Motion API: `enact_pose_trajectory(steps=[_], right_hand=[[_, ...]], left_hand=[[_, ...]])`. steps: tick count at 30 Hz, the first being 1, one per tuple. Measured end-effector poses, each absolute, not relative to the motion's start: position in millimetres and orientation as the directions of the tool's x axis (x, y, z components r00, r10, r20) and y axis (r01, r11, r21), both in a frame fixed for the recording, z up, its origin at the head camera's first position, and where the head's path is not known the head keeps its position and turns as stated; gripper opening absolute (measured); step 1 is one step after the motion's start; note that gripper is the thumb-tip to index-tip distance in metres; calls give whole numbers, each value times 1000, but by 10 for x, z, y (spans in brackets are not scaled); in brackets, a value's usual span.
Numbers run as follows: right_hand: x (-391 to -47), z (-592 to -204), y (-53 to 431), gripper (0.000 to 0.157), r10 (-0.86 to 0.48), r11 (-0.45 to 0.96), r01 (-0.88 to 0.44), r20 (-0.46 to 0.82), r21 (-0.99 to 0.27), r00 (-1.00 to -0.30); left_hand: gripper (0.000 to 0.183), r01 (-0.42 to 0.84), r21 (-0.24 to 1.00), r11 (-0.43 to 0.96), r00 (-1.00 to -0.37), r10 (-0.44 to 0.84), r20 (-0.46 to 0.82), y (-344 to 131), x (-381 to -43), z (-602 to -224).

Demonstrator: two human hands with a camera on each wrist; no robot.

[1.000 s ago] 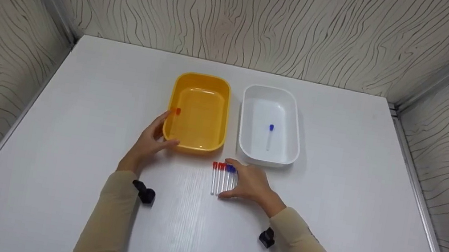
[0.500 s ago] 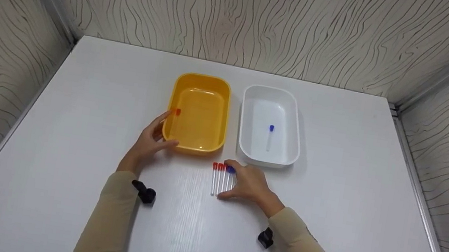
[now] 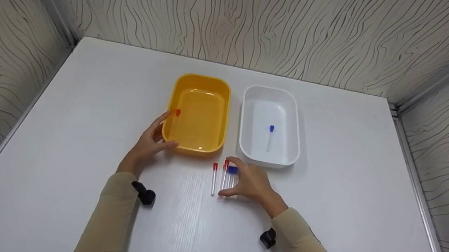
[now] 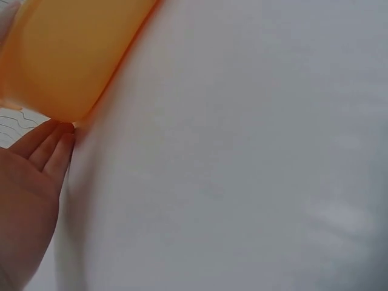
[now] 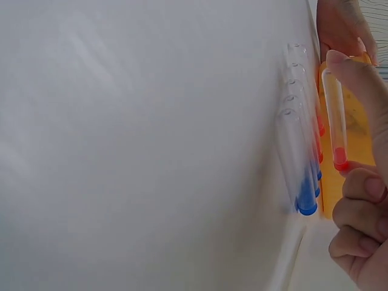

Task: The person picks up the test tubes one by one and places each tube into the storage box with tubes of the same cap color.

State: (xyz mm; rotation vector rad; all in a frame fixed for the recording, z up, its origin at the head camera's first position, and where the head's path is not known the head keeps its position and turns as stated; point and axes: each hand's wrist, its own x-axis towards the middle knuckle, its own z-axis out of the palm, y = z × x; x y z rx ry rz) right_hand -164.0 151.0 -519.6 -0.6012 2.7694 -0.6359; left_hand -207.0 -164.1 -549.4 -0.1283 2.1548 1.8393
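Note:
My right hand pinches a red-capped test tube lengthwise, thumb on the clear end and a finger at the cap. It is raised off the table beside a row of several lying tubes. Those include a red-capped tube at the row's left end and blue-capped tubes, partly hidden by the hand in the head view. My left hand holds the near left corner of the yellow tray, thumb at the front rim, fingers along the left side. Inside that tray, by its left wall, lies another red-capped tube.
Right of the yellow tray stands a white tray with one blue-capped tube lying in it. Both trays are on a white table. Wood-patterned panels rise behind and at the sides.
My right hand has lifted one red-capped tube out of the row, leaving a gap after the leftmost tube. The left hand and both trays stay where they were.

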Motion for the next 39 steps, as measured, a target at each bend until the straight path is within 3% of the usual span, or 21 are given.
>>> enact_pose_trajectory(steps=[11,27,39], right_hand=[[-1651,-4967,1392,94,-473,758,-367,-68,-539,-878],[-1897,-4809,1173,85,-481,652,-428,94,-627,-872],[-2093,-4803,1032,84,-437,645,-366,69,-671,-897]], left_hand=[[96,-245,959,143,-957,122,-263,-1644,-2078,-5541],[84,-216,973,85,-965,134,-226,-1624,-2081,-5552],[86,-241,966,98,-960,119,-252,-1620,-2079,-5535]])
